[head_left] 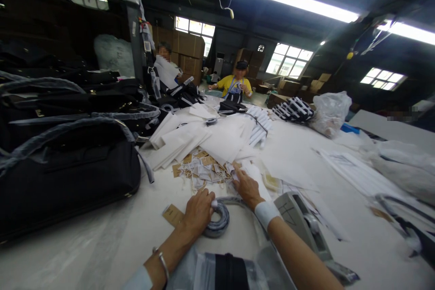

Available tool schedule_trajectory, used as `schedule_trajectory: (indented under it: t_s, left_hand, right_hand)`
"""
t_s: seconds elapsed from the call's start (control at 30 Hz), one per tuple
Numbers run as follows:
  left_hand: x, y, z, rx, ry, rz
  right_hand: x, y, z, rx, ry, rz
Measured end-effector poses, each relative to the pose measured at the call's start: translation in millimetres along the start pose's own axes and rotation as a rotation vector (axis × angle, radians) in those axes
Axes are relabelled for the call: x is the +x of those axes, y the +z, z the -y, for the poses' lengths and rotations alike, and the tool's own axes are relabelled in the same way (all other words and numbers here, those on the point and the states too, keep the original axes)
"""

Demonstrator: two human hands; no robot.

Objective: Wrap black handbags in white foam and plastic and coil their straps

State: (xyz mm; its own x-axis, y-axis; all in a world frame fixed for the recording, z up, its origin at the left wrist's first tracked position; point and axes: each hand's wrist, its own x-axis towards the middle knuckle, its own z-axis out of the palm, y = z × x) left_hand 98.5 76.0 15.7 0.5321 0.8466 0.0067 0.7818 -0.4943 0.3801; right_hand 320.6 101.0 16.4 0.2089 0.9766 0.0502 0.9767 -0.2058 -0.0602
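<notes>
My left hand [200, 210] is closed at the left side of a coiled, plastic-wrapped strap [222, 223], and a bit of white shows by its fingertips. Beside its wrist lies a brown hang tag [172, 215]. My right hand [247, 186] reaches to the right edge of a heap of hang tags [205, 167] with cords and small whitish packets. Its thumb and fingers close on a small pale piece, seemingly a tag from the heap. Nearest me is a black item in clear plastic [231, 272], partly out of view.
Black handbags [74, 176] with wrapped handles crowd the left. White paper sheets [183, 142] lie beyond the tags. A grey tape dispenser [302, 226] stands right of my right forearm. Across the table sit a person in yellow [224, 84] and another person [166, 72] further left.
</notes>
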Motion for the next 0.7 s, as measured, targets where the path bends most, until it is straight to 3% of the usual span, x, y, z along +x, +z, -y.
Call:
schedule_trajectory:
  t_s: [0.2,0.47,0.7]
  left_hand:
    - [1.1,1.8,1.0,0.002,0.004,0.002]
    - [0.3,1.2,0.7,0.010,0.006,-0.003]
    - [0.6,1.3,0.9,0.012,0.008,-0.002]
  right_hand:
    - [1.0,7.3,-2.0,0.130,0.058,-0.075]
    - [22.7,7.8,5.5,0.265,0.184,-0.128]
    - [31.4,9.7,8.5,0.318,0.148,-0.097]
